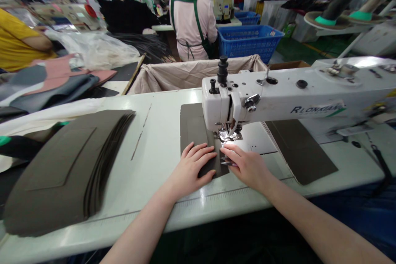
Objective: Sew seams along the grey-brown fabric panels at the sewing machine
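Observation:
A dark grey-brown fabric panel [192, 126] lies under the needle area of a white sewing machine [272, 101]. My left hand [195, 165] rests flat on this panel with its fingers spread. Close by on the right, my right hand [246, 165] is closed around small thread snips [227, 161], whose metal blades point left over the panel. Its index fingertip reaches the panel's right edge, just in front of the presser foot [227, 135]. Part of the panel is hidden behind my hands and the machine head.
A thick stack of similar panels [66, 165] lies at the left. Another panel pile [301, 148] sits right of the needle, partly under the machine arm. Behind the table stand a cloth-lined bin [173, 76], a blue basket [250, 39] and a person in an apron [193, 24].

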Available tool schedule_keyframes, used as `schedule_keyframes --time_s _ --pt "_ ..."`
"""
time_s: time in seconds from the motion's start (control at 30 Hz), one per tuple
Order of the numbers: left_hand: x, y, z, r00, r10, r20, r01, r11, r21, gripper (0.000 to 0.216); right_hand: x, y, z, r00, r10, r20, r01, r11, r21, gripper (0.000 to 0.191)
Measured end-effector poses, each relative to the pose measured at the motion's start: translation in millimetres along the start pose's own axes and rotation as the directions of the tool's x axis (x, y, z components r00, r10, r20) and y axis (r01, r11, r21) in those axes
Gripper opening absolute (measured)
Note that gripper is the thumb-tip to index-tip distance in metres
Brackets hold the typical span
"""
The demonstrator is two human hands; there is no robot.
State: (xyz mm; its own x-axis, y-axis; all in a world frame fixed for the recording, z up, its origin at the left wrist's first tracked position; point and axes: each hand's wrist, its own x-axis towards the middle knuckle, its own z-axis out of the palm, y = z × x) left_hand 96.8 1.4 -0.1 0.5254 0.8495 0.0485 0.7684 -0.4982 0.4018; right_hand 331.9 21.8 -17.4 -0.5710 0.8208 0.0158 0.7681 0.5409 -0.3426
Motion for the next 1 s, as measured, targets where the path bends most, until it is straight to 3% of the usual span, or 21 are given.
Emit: schedule_keyframes --time_s 0.33,0.73,1.0 --pt "1 -2 3 0.999 -0.002 -0.032 0.001 1.000 -0.008 0.047 0 1 1 1.000 -0.004 -0.005 0.004 1.000 -0.002 0.050" --pt "3 -6 12 0.988 -0.103 -0.119 0.106 0.994 0.018 0.051 0 2 2 0.999 -0.019 -0.035 0.020 1.000 0.017 0.050" --pt "4 -13 20 0.987 -0.113 -0.111 0.121 0.990 0.074 0.061 0 3 2 0.999 -0.025 -0.038 0.026 1.000 0.009 0.053"
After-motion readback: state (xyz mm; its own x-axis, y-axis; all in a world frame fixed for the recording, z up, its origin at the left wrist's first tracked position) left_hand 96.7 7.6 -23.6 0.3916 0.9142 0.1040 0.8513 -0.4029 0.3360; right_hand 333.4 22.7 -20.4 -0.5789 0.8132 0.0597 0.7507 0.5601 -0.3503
